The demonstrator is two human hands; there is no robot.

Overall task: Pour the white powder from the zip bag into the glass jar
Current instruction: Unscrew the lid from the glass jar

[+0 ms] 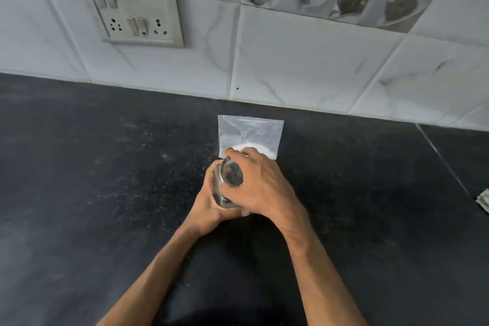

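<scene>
Fingers (239,152) of the right hand (260,185) curled over the glass jar (228,182), pressed together round its far side, while the left hand (209,202) cupped its near side (both wrapped tight). Just beyond the jar, touching the right fingertips, the zip bag (250,133) stood on the black counter (105,167), white powder (251,146) settled low inside.

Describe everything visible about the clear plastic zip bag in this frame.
The clear plastic zip bag sits on the black stone countertop, just behind the hands and near the tiled wall. It is roughly square and translucent, its upper part creased and empty-looking, with white powder gathered in its lower part. Its near edge is hidden behind the right hand and the clear glass jar, so contact cannot be confirmed. Whether its seal is open cannot be told.
</scene>
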